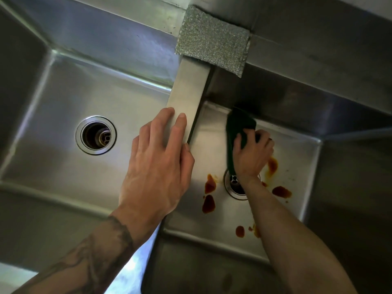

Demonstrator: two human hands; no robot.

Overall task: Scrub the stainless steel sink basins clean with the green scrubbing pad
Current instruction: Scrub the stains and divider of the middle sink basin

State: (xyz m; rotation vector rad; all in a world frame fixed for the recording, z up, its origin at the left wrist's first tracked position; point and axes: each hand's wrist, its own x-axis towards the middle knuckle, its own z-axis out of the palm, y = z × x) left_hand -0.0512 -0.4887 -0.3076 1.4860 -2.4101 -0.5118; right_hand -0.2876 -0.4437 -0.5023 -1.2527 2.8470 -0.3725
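The left basin (127, 98) of the stainless steel sink has an open round drain (95, 135) towards the left of its floor. A tattooed forearm reaches up from the near edge, and the left hand (157, 164) lies released on the divider (188, 90) between the basins, fingers straight and flat on the metal, thumb at the divider's right edge. At the divider's far end a silver mesh scourer (212, 42) sits on the back ledge, its right corner overhanging the right basin (301, 158). Down on that basin's floor, near the far left corner, the right hand (252, 153) grasps the green scrubbing pad (239, 122), fingers curled over it. Its wrist partly hides the right drain (234, 188). Brown stains (209, 203) spot the floor around the drain and towards the near edge.
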